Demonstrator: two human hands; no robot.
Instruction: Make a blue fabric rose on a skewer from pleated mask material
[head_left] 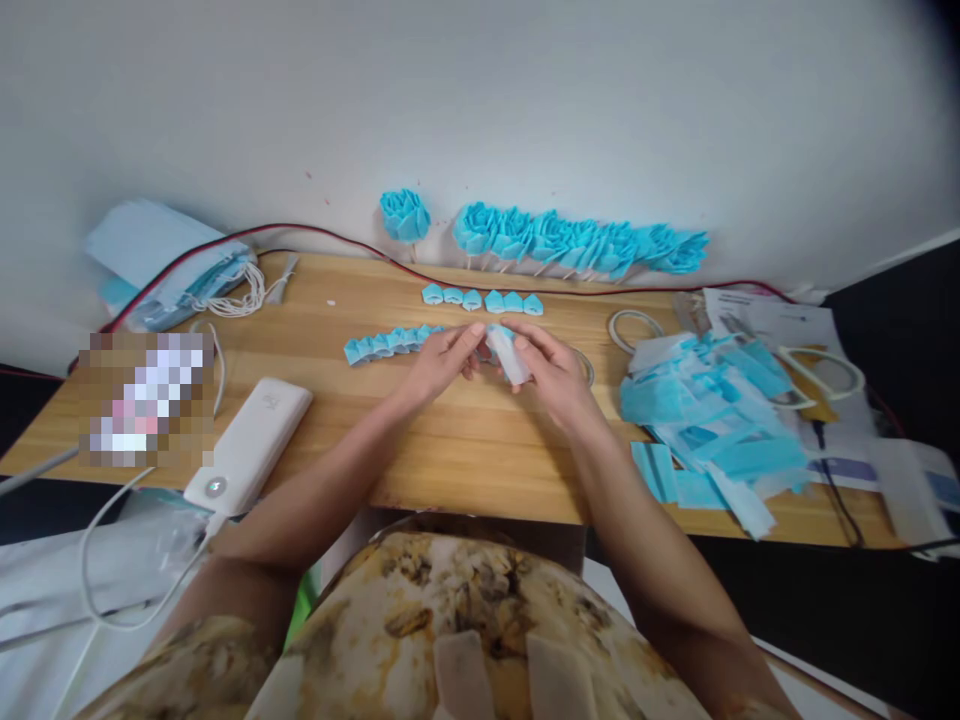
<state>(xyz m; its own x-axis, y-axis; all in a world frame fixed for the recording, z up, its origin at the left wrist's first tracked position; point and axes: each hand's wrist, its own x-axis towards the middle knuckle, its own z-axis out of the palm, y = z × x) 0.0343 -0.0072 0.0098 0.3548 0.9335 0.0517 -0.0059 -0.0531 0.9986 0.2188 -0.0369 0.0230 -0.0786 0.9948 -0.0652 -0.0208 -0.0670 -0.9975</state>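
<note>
A folded strip of white and blue non-woven fabric (511, 358) is pinched between the thumb and fingers of my right hand (559, 375), above the middle of the table. Close by its left edge, my left hand (444, 362) has thumb and fingertips pressed together; what lies between them is too small to tell. Just left of that hand, a row of folded blue fabric petals (390, 344) lies on the wood, its right end partly hidden by the fingers. Behind both hands sit two short groups of petals (451, 296).
Blue fabric roses (551, 238) on sticks lean along the wall. Blue and white fabric pieces (705, 400) are heaped at right, near a yellow-handled tool (816, 395). A white power bank (251, 445), blurred phone (150, 400) and mask stack (169, 260) lie left. A red-black cable (330, 232) crosses behind.
</note>
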